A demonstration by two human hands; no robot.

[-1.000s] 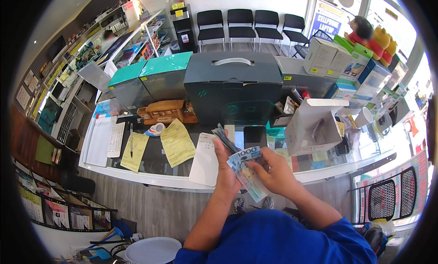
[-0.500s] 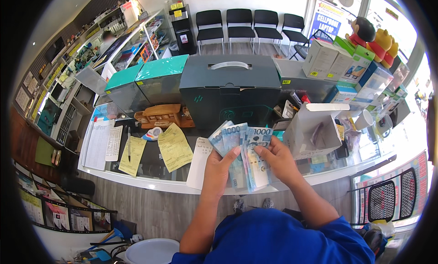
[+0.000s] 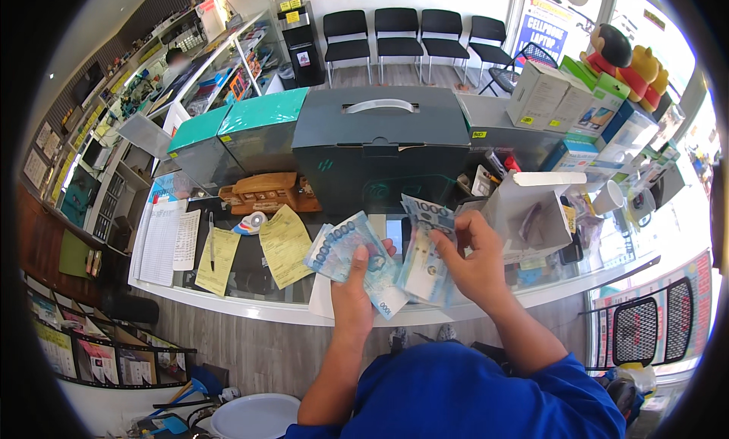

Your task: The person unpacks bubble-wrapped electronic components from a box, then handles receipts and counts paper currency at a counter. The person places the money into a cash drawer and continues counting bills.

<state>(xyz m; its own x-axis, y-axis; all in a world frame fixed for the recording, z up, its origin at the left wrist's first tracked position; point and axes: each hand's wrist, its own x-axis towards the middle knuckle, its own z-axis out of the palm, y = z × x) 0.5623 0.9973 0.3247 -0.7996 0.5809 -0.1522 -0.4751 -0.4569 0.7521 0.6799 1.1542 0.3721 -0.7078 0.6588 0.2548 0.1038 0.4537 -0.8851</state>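
Observation:
Over the glass-topped counter, my left hand [image 3: 355, 293] grips a fanned bunch of blue banknotes [image 3: 339, 244], its thumb laid across their faces. My right hand [image 3: 478, 258] pinches a second bunch of bluish banknotes [image 3: 423, 266] between thumb and fingers, held more upright. A narrow gap parts the two bunches at the top; lower down their edges come close. A white sheet of paper [image 3: 321, 297] lies partly hidden beneath the left-hand notes. To the left are two yellow slips [image 3: 285, 245], one with a pen [image 3: 212, 241] on it.
A large dark box with a handle [image 3: 380, 146] stands behind the notes, beside teal-topped boxes [image 3: 262, 112]. An open white carton [image 3: 524, 219] sits right of my right hand. A wooden desk organizer [image 3: 262, 192] is at left. Black chairs [image 3: 396, 44] line the far wall.
The bunches, earlier held together, have moved apart. My left hand has tilted its notes over to the left, and my right hand has shifted slightly right with its own.

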